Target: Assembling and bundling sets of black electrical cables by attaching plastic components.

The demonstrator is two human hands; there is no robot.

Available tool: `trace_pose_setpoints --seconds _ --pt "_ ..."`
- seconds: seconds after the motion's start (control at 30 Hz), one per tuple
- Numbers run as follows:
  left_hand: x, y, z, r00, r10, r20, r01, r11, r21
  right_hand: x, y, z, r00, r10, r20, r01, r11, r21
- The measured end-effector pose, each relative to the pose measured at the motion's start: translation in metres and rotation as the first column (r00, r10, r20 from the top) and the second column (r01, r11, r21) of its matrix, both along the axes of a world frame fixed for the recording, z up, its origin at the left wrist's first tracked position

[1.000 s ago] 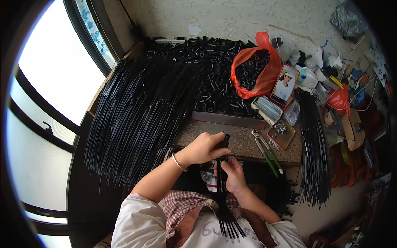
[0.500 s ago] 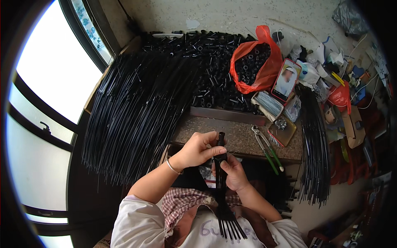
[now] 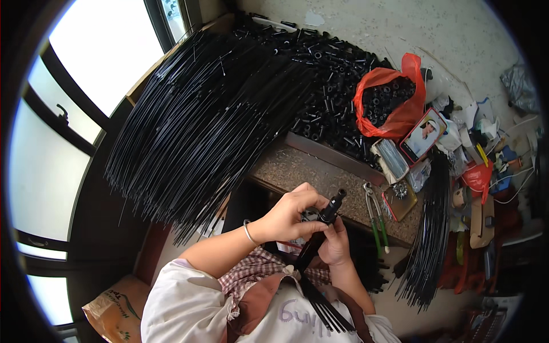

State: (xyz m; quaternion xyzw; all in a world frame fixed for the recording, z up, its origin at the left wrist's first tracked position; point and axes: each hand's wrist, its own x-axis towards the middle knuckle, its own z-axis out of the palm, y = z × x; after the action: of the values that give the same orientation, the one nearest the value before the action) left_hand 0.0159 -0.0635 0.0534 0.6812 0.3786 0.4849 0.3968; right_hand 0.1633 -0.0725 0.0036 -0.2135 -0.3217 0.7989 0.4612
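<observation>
Before my chest I hold a bundle of thin black rods (image 3: 309, 251) with a black tubular fitting (image 3: 332, 209) at its upper end. The fitting tilts up to the right, and the rods fan out toward my shirt. My left hand (image 3: 290, 212) is closed, its thumb and fingers pinching at the fitting's collar from the left. A small greyish glint shows by its fingers, too small to name. My right hand (image 3: 335, 243) is wrapped round the bundle just below the collar. Part of the grip is hidden behind the fingers.
A large pile of black rods (image 3: 194, 126) overhangs the table (image 3: 309, 171) at left. Behind lie many loose black fittings (image 3: 331, 91) and a red plastic bag (image 3: 394, 123) of them. Green-handled pliers (image 3: 374, 220), a phone (image 3: 423, 134) and more rods (image 3: 429, 228) are at right.
The view has turned, so the table sits slanted. The bundle has tilted to the right at its top, and my left hand has shifted from the fitting's upper part to its collar.
</observation>
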Motion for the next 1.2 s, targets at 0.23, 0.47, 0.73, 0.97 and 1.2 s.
trace_pose_setpoints --seconds 0.23,0.47,0.73,0.97,1.2 --pt "0.005 0.003 -0.005 0.985 -0.095 0.144 0.116 0.983 -0.14 0.003 0.0 0.0 0.988 0.108 -0.112 -0.099 0.991 0.085" --pt "0.013 -0.003 -0.005 0.987 -0.031 0.157 0.034 0.999 -0.019 0.003 0.0 0.009 1.0 0.0 0.011 0.0 1.0 -0.008" --pt "-0.004 0.005 -0.004 0.829 -0.387 0.404 0.404 0.914 0.046 0.008 0.002 -0.01 0.957 0.278 -0.081 -0.239 0.918 0.317" --pt "-0.006 0.008 -0.013 0.762 -0.522 0.384 0.523 0.845 0.112 0.007 -0.01 -0.002 0.94 0.327 -0.095 -0.309 0.937 0.165" --pt "0.001 0.008 -0.007 0.993 -0.112 0.041 0.109 0.991 0.078 -0.018 0.005 0.006 0.698 -0.685 0.209 0.519 0.685 0.511"
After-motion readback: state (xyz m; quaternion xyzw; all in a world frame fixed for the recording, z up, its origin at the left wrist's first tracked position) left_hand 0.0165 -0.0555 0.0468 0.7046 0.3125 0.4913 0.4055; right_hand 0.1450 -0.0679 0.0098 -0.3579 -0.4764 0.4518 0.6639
